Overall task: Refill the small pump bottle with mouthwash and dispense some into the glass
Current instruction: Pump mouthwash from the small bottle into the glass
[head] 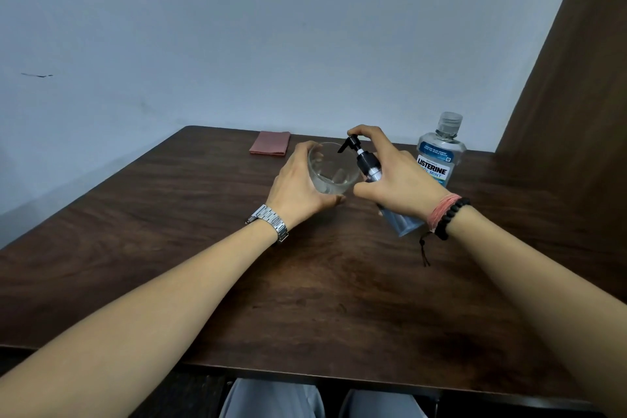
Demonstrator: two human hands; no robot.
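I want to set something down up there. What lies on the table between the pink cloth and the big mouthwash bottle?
In the head view, the glass held by the left hand and the tilted pump bottle gripped by the right hand lie between the pink cloth and the mouthwash bottle.

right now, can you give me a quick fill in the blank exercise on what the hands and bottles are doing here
1. The left hand grips the ____, which holds a little liquid at its bottom.
2. The right hand holds the pump bottle tilted, its nozzle pointing over the glass, with a finger on top of the ____.
3. The Listerine bottle stands upright with its cap ____.
4. A folded ____ cloth lies near the table's far edge.

Missing words: glass; pump; on; pink
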